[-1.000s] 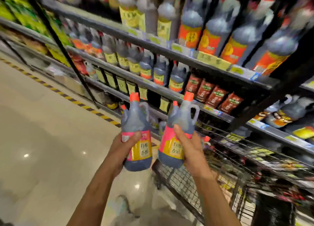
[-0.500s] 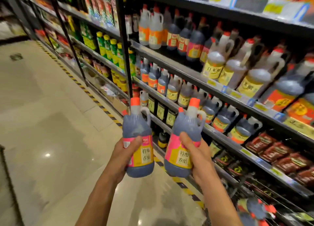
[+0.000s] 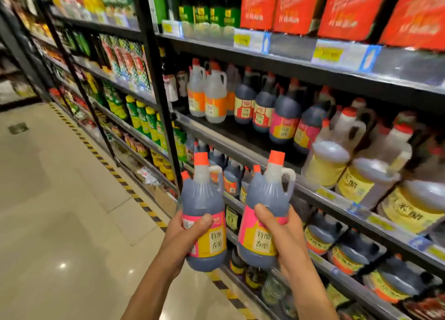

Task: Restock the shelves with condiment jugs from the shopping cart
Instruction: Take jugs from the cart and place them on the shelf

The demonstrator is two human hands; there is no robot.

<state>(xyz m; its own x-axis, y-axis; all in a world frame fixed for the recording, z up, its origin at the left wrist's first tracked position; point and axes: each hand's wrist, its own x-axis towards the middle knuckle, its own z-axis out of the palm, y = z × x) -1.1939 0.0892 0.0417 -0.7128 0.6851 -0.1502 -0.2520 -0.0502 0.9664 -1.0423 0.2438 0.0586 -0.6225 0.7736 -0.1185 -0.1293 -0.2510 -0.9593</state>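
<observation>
Head view, and it's two at once. The left hand (image 3: pixel 183 235) is wrapped round the lower body of the left jug (image 3: pixel 204 199), thumb across the pink band of the label. The right hand (image 3: pixel 286 238) grips the right jug (image 3: pixel 267 194) the same way, thumb on the front. Both jugs are upright, orange caps up, side by side and just apart, held out in front of the shelving.

The matching jugs (image 3: pixel 284 124), with the same pink-and-yellow labels, stand up and to the right of the hands, and there's a bare dark stretch of shelf (image 3: pixel 236 136) just in front of them. That looks like the slot.

To do this well, I'd raise each base clear over the shelf lip before pushing in, keep the jug level and the label facing out, and set one down fully before the other goes in. Mind the pale jugs (image 3: pixel 330 156) crowding the right side — a nudge there could topple one. The shopping cart isn't in view.
</observation>
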